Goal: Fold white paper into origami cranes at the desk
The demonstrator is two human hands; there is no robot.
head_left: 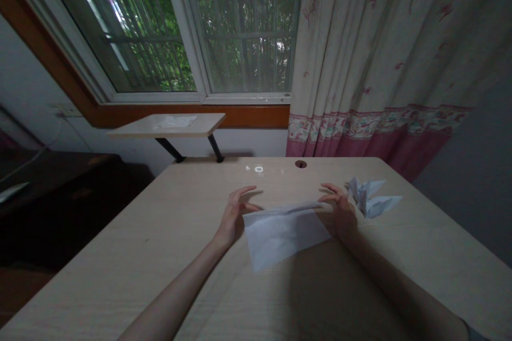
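A white sheet of paper (282, 234) lies folded on the light wooden table (160, 245), its far edge lifted slightly. My left hand (235, 213) pinches the sheet's far left corner between thumb and fingers. My right hand (340, 208) pinches the far right corner the same way. Both hands hold the folded edge just above the tabletop. A folded white paper figure (370, 198) with pointed wings sits on the table just right of my right hand, apart from it.
A small raised shelf (168, 125) with a white sheet on it stands at the table's far left. A cable hole (301, 164) is near the far edge. A window, a patterned curtain (380, 64) and a dark cabinet (52, 197) surround the table.
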